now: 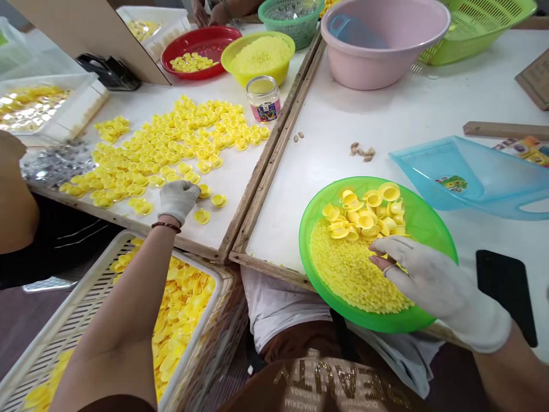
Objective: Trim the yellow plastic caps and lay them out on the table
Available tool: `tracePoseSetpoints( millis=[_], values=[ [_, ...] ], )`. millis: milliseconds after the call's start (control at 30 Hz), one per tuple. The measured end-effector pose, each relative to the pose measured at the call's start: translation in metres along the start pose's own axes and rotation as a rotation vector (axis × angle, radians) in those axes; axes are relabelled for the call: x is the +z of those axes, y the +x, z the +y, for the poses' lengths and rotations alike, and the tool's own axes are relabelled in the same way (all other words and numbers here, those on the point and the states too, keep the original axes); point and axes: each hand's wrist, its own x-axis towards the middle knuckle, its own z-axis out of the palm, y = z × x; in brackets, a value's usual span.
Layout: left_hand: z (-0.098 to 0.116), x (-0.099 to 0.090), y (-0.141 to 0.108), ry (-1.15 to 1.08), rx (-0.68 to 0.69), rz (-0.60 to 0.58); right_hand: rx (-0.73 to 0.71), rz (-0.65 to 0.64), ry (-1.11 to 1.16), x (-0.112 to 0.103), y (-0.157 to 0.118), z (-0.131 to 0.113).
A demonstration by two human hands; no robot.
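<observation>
My left hand (178,200), in a white glove with bare fingertips, is closed over the left table, its fingertips beside a small yellow plastic cup (203,191). What it holds, if anything, is hidden. Many similar yellow cups (171,137) lie spread behind it. My right hand (441,286), gloved the same way, hovers over the green plate (306,246) with thumb and forefinger apart and nothing visible between them. On that plate, yellow beads or grains (355,272) fill the near part and a pile of yellow cups (366,214) sits at the far side.
A white crate (218,274) full of yellow pieces stands below the left table. A wooden edging (266,166) divides the tables. Nearby are a clear jar (263,100), yellow bowl (274,74), pink basin (377,68), blue scoop (480,171) and phone (506,292). Other people sit left and opposite.
</observation>
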Motion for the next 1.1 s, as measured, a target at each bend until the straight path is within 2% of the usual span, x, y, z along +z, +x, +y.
tracePoseSetpoints(
  millis=[100,200,267,333,367,433,567,633,800,967,1100],
  values=[
    [-0.004,0.001,0.000,0.163,-0.032,0.076,-0.007,0.006,0.000,0.000,0.000,-0.003],
    [0.004,0.001,-0.012,0.218,0.089,0.128,-0.002,0.003,0.020,-0.001,0.000,-0.004],
    [0.012,0.003,-0.021,0.268,0.224,0.054,-0.007,-0.002,0.030,-0.002,0.003,-0.006],
    [0.020,0.004,-0.028,0.349,0.306,-0.094,-0.019,-0.010,0.030,-0.001,0.006,-0.008],
    [0.023,0.003,-0.029,0.381,0.310,-0.154,-0.027,-0.014,0.028,-0.001,0.008,-0.010],
    [0.029,0.001,-0.027,0.388,0.298,-0.181,-0.041,-0.019,0.031,0.000,0.010,-0.012],
    [0.042,-0.002,-0.008,0.287,0.337,-0.072,-0.042,-0.014,0.052,0.001,0.009,-0.013],
    [0.048,0.003,0.004,0.274,0.355,-0.067,-0.034,-0.009,0.056,0.001,0.007,-0.012],
    [0.051,0.022,0.027,0.260,0.319,-0.146,-0.053,0.005,0.034,-0.001,0.000,-0.009],
    [0.049,0.023,0.025,0.267,0.340,-0.114,-0.029,0.003,0.037,0.001,-0.004,-0.003],
    [0.055,0.025,0.015,0.227,0.336,-0.217,-0.056,-0.021,0.061,-0.002,0.005,-0.003]
  ],
)
